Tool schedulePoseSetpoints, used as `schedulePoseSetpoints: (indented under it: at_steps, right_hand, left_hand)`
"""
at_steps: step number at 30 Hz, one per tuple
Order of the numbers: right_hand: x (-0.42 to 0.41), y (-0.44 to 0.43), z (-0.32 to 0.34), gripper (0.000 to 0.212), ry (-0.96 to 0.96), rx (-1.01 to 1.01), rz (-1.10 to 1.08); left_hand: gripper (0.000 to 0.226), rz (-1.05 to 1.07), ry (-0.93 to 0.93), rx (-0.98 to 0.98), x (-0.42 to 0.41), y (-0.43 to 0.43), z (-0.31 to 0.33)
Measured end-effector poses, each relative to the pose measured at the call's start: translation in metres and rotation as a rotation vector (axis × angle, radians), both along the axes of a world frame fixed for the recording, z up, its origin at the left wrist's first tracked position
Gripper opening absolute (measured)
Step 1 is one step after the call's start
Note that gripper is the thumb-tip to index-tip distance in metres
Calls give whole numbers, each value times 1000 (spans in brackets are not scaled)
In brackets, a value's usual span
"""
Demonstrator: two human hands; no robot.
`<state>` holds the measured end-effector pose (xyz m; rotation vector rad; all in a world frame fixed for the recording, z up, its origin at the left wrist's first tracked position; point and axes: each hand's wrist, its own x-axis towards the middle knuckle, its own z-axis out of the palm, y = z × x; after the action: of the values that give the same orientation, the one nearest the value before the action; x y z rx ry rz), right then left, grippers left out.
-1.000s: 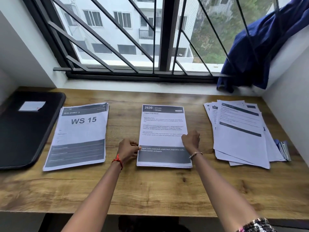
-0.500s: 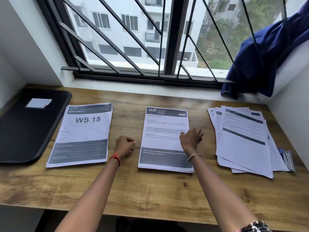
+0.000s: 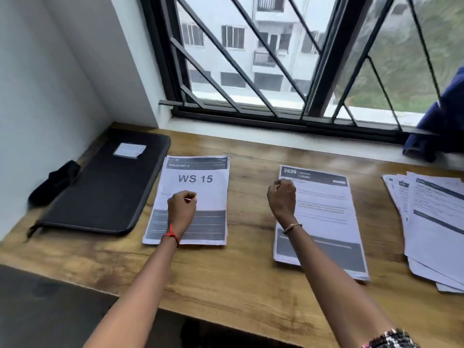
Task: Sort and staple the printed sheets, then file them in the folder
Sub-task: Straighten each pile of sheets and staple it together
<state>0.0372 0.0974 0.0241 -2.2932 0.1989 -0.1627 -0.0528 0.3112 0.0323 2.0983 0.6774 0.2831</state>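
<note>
**Sorting partly done, stapling and filing not yet begun**

Two squared stacks lie on the wooden surface (image 3: 251,277): the WS 15 stack (image 3: 200,172) just beside the black folder (image 3: 108,187), and the 2639 stack (image 3: 326,212) well apart to its right; further right a loose pile (image 3: 434,222) of fanned, unaligned sheets reaches the picture's edge, so the sorting looks unfinished. The folder lies flat and closed, with no sheets showing in it, so filing has not started. No staple can be made out on either stack, and blur would hide one anyway; no stapler is recognisable, though a dark blurred object (image 3: 56,180) beside the folder cannot be identified.

The left hand (image 3: 182,212) sits over the middle of the WS 15 stack with its fingers (image 3: 188,197) curled; whether they pinch the top sheet or merely rest there cannot be told. The right hand (image 3: 282,200) hangs over the upper left corner of the 2639 stack, clenched into a fist, holding nothing visible.

Left to do, by this reading: sort the loose pile, staple each set, open the folder, file.
</note>
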Motion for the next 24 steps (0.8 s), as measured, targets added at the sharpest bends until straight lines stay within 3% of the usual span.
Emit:
schedulePoseSetpoints:
  at_steps: [5,8,12,24]
  right_hand:
    - [-15,75,-10,21,98,3,0]
    - [-25,104,-19,24,213,2,-9]
    - [-33,127,-18,29,251,-9,-18]
    - [2,143,-30,39,324,-74,49]
  left_hand:
    - [29,-9,87,127,2,78,-9]
    - [23,-99,272,201,3,109,-9]
    - [33,-210,456,205,6,128,-8]
    - [28,-195,385,145,34,135,-12]
